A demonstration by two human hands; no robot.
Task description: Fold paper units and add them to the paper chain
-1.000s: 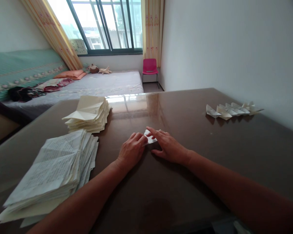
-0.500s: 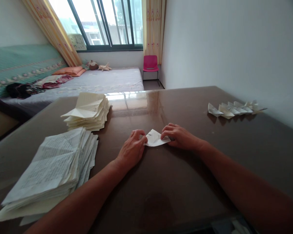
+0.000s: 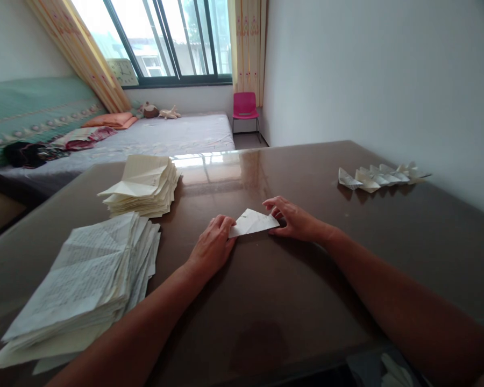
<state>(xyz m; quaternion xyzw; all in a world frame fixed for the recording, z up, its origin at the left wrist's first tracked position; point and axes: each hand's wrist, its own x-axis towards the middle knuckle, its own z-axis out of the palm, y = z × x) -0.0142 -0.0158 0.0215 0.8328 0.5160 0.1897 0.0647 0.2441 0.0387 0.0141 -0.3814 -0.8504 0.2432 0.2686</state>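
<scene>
A small white sheet of folded paper (image 3: 252,223), roughly triangular with its peak pointing away from me, lies in front of me on the brown table (image 3: 266,279). My left hand (image 3: 212,241) pinches its left corner, thumb below and fingers on top. Beside the right corner is my right hand (image 3: 292,219), its fingers raised and curved, with a gap between them and the thumb. The right thumb is close to the corner; whether it touches, I cannot tell.
Left of my arm lies a stack of printed sheets (image 3: 80,269), with a stack of cream paper (image 3: 141,185) behind it. Several folded paper pieces (image 3: 381,176) stand in a row at the far right. Beyond the table are a bed (image 3: 185,129) and a pink chair (image 3: 245,106).
The fingers of my right hand have lifted off the paper and spread. The paper has shifted slightly left and tilted, its right side now higher, and it looks wider. My left hand still grips it.
</scene>
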